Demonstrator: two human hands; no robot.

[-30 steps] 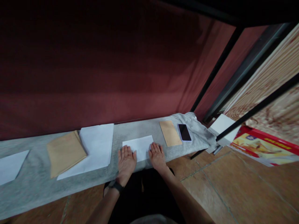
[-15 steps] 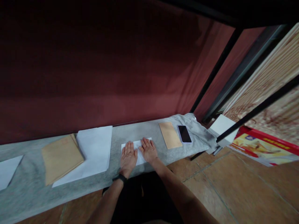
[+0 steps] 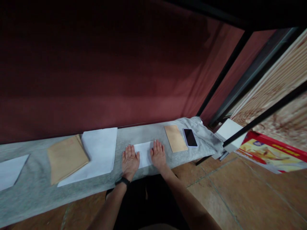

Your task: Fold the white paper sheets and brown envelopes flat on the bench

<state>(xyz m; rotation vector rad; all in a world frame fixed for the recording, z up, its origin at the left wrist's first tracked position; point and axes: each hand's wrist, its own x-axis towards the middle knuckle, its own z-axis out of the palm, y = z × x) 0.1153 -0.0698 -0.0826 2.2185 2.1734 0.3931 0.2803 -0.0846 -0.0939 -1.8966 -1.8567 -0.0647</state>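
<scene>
A folded-looking white sheet of paper [image 3: 145, 154] lies on the grey cloth-covered bench in front of me. My left hand [image 3: 130, 160] rests flat over its left edge, palm down with fingers stretched out. Across the right edge lies my right hand [image 3: 158, 155], also flat and open. The middle of the sheet shows between them. Just right of my right hand is a brown envelope [image 3: 176, 138]. Farther left, a stack of larger white paper [image 3: 102, 153] sits partly under a pile of brown envelopes [image 3: 68, 156].
A phone [image 3: 190, 137] lies right of the single envelope. More white paper [image 3: 11, 171] is at the far left of the bench [image 3: 35, 201]. Black metal posts [image 3: 224, 72] rise at the right, near a white box [image 3: 229, 132] and a red-and-yellow carton [image 3: 273, 151].
My hands have slid apart over the white sheet, the right one moving rightward, so more of the paper's middle shows. The view has shifted slightly.
</scene>
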